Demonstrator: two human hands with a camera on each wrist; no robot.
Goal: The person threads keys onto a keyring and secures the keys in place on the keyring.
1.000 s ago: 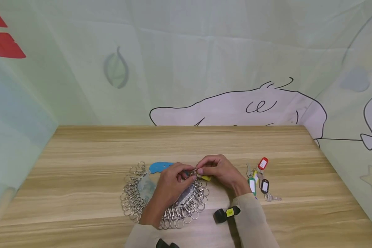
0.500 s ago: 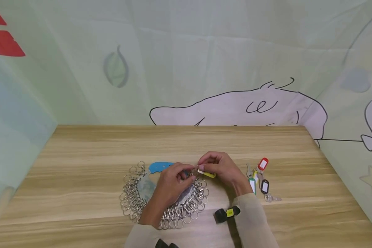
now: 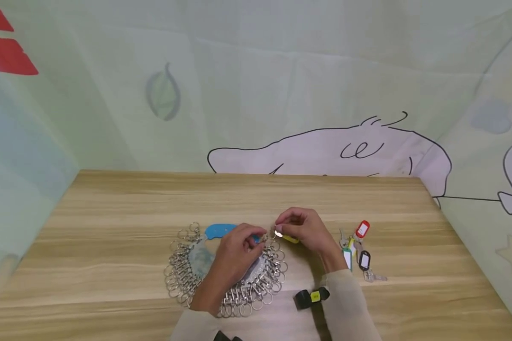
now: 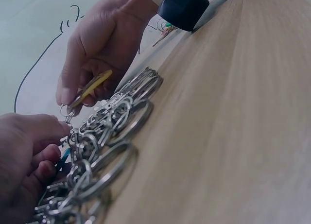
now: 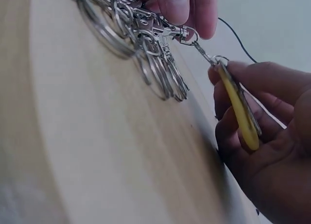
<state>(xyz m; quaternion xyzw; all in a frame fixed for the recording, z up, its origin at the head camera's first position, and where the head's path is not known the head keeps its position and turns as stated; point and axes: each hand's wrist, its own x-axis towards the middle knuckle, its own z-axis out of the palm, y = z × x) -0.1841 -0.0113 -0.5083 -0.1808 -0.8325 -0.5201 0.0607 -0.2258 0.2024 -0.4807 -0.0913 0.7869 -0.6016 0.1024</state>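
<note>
A flat rounded panel (image 3: 199,259), partly blue at the top, lies on the table with a fringe of metal swivel clasps and split rings (image 3: 239,309). My left hand (image 3: 233,251) covers part of it and pinches a swivel clasp (image 5: 182,33) at its upper right edge. Just right of that, my right hand (image 3: 306,230) pinches a yellow key tag (image 5: 238,107) at its ring end, between thumb and fingers. A metal key (image 5: 249,105) lies against the tag in the right wrist view. The tag's small link chain reaches to the clasp's ring.
Right of my right hand lie a red key tag (image 3: 362,229), a black key tag (image 3: 364,259), a green key tag (image 3: 347,259) and another yellow tag (image 3: 352,246), with keys among them. A printed cloth wall (image 3: 256,94) stands behind the wooden table (image 3: 111,199).
My right hand has shifted slightly right and away from my left, drawing the yellow tag with it, so more of the tag shows. The left hand stays nearly in place.
</note>
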